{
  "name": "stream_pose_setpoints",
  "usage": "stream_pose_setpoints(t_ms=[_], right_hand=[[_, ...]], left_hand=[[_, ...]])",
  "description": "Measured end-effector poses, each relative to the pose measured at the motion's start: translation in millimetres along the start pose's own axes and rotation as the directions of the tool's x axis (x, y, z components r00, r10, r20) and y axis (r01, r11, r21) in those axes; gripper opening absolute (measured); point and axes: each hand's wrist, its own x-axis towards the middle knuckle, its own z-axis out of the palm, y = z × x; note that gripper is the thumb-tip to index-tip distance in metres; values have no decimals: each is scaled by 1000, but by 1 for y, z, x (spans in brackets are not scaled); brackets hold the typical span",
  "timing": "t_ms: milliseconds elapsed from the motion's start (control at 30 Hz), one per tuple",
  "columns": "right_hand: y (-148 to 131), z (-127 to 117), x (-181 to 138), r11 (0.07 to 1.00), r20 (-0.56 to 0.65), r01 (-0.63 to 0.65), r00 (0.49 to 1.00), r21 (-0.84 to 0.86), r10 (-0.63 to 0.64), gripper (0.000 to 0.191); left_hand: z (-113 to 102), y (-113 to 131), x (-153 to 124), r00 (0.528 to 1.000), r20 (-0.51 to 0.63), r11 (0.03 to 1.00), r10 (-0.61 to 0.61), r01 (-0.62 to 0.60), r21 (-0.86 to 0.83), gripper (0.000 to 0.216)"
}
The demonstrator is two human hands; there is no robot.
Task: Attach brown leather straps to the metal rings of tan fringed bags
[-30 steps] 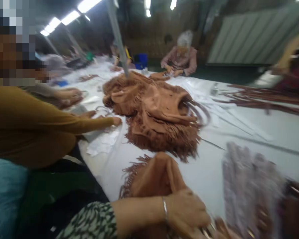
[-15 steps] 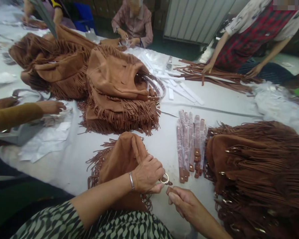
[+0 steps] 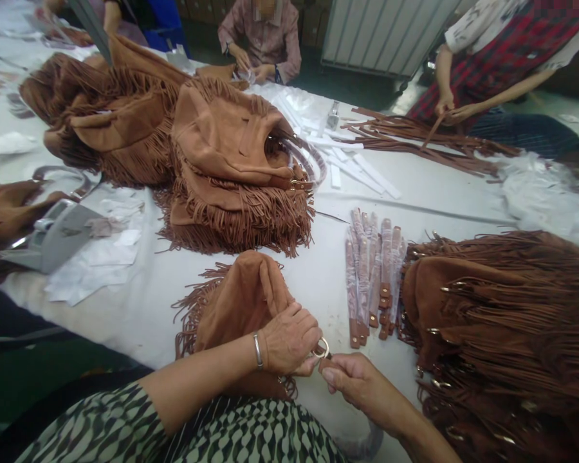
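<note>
Tan fringed suede bag (image 3: 244, 302) at near table edge, small metal ring (image 3: 321, 349) at its right side. Bare white tabletop (image 3: 328, 283) just beyond ring. Right of that: wrapped brown strap bundle (image 3: 371, 276), then dark brown fringed bag heap (image 3: 506, 321). Left hand (image 3: 289, 339) curled over bag, pinching ring. Right hand (image 3: 354, 382) fingertips closed against ring (contents hidden). Far left: pile of tan fringed bags (image 3: 222, 161).

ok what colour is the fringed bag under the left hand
Tan brown, fringe included. The fringed bag shows best in the head view.
</note>
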Motion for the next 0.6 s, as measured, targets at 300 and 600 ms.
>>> stream_pose_setpoints(t_ms=[300, 600], right_hand=[[6, 6, 2, 996, -55, -42, 997, 77, 46, 46], [6, 14, 3, 997, -97, -38, 994, 69, 45, 44]], left_hand=[[2, 0, 0, 1000, 1, 1000, -2, 2, 10, 30], [3, -2, -1, 1000, 0, 1000, 26, -26, -12, 31]])
